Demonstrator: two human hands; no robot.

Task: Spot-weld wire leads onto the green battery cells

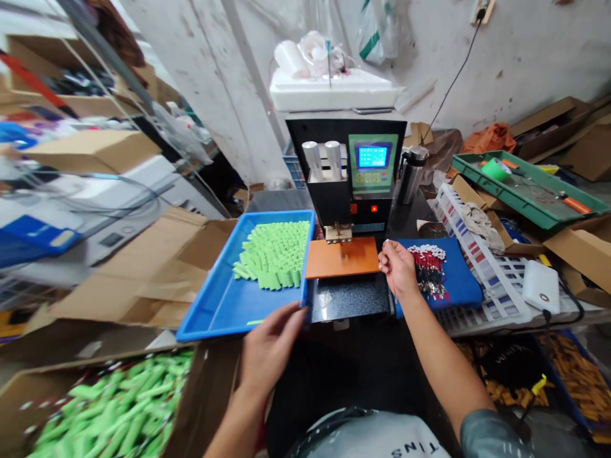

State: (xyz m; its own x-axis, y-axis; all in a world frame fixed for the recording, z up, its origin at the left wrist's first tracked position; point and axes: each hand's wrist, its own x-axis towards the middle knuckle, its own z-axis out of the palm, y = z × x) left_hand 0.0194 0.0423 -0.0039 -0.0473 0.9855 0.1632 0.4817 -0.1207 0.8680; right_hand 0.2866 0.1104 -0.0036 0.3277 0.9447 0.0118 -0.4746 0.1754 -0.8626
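Observation:
My left hand (273, 343) is over the front right corner of a blue tray (217, 316), fingers loosely stretched out and slightly blurred. Rows of short lime-green sleeves (272, 251) fill the tray's back part. A green piece (254, 322) lies by its front rim. My right hand (400, 267) is closed in a pinch beside an orange plate (317, 259); a tiny white tip shows at its fingers, too small to name. Above the plate stands a black machine (329, 203) with a lit screen (372, 156). Right of this hand, small white, red and black parts with metal ends (432, 270) lie on a blue mat (461, 280).
A cardboard box of green pieces (114, 407) stands at lower left. White plastic baskets (477, 248) and a white power bank (541, 286) are on the right, with a green tray (534, 191) behind. A steel flask (413, 175) stands beside the machine.

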